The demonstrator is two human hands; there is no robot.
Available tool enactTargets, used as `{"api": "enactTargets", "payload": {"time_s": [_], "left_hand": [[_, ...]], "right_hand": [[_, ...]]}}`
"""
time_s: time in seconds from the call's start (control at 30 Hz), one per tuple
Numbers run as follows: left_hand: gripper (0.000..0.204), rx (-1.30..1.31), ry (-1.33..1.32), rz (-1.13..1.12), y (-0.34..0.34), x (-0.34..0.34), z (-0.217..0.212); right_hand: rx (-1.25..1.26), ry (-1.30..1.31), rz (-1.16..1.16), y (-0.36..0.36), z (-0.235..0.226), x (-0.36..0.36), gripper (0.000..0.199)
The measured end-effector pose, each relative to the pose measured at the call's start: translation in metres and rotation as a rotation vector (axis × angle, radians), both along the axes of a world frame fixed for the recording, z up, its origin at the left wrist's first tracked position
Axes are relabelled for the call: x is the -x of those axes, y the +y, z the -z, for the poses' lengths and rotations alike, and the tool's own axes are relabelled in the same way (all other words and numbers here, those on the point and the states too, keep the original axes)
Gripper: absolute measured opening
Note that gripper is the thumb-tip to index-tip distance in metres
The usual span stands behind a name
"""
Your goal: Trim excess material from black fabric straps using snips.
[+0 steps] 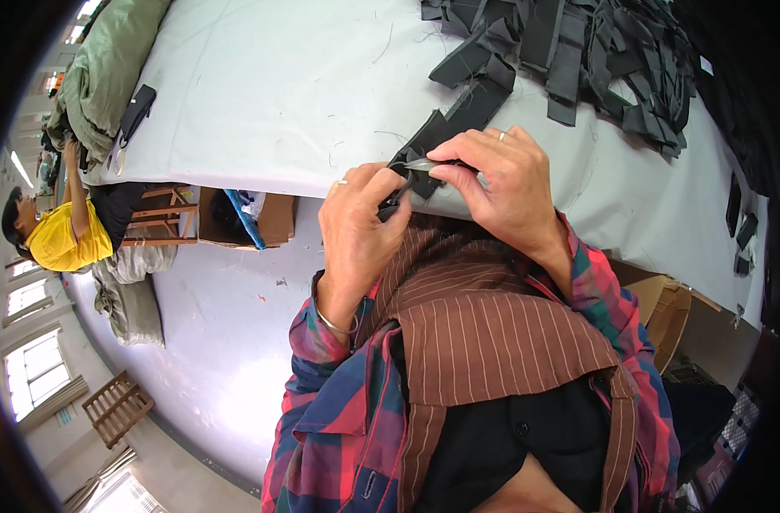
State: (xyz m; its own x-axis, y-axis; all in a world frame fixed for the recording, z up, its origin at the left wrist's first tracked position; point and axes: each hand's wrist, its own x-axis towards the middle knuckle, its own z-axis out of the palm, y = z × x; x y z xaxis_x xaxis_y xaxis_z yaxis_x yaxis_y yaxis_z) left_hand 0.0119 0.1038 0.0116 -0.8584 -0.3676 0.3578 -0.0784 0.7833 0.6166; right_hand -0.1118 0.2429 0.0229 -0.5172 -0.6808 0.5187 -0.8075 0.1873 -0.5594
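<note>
My left hand [360,227] and my right hand [501,184] meet at the near edge of a white-covered table [270,94]. Between them they pinch a black fabric strap piece [428,137] that trails up onto the table. My right hand's fingers also press a small metal snipper [424,163] against the strap's end. My left thumb and forefinger grip the strap's lower end. Both wear a ring; a bangle circles my left wrist. My plaid sleeves and brown striped collar fill the lower frame.
A heap of black strap pieces [586,51] lies at the table's far right. A green cloth bundle [108,68] sits at the far left end, where another person in a yellow shirt [61,239] works. Cardboard boxes [270,218] and a wooden pallet [116,406] stand on the floor.
</note>
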Motion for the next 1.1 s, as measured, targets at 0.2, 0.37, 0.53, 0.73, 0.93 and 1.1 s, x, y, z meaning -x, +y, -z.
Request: {"api": "enactTargets", "payload": {"time_s": [0.2,0.37,0.53,0.73,0.93,1.1], "left_hand": [[0.019,0.154,0.428,-0.081,-0.008,0.008,-0.018],[0.002,-1.157,0.424,-0.205,-0.014,0.012,0.015],[0.035,-1.488,0.178,-0.158,-0.001,0.009,0.049],[0.054,-1.519,0.103,0.029,0.001,0.014,0.033],[0.039,-1.641,0.066,0.097,-0.01,0.017,0.024],[0.04,-1.51,-0.054,0.132,-0.007,0.018,0.033]], "right_hand": [[0.164,-0.067,0.075,0.004,-0.021,0.007,0.009],[0.217,-0.154,0.062,0.008,-0.026,0.006,0.014],[0.072,-0.269,0.04,0.017,-0.005,0.005,0.018],[-0.009,-0.378,-0.014,0.023,0.01,0.005,0.02],[-0.07,-0.323,-0.166,0.024,0.01,0.007,0.031],[0.021,-0.356,-0.117,0.007,0.019,-0.002,0.032]]}}
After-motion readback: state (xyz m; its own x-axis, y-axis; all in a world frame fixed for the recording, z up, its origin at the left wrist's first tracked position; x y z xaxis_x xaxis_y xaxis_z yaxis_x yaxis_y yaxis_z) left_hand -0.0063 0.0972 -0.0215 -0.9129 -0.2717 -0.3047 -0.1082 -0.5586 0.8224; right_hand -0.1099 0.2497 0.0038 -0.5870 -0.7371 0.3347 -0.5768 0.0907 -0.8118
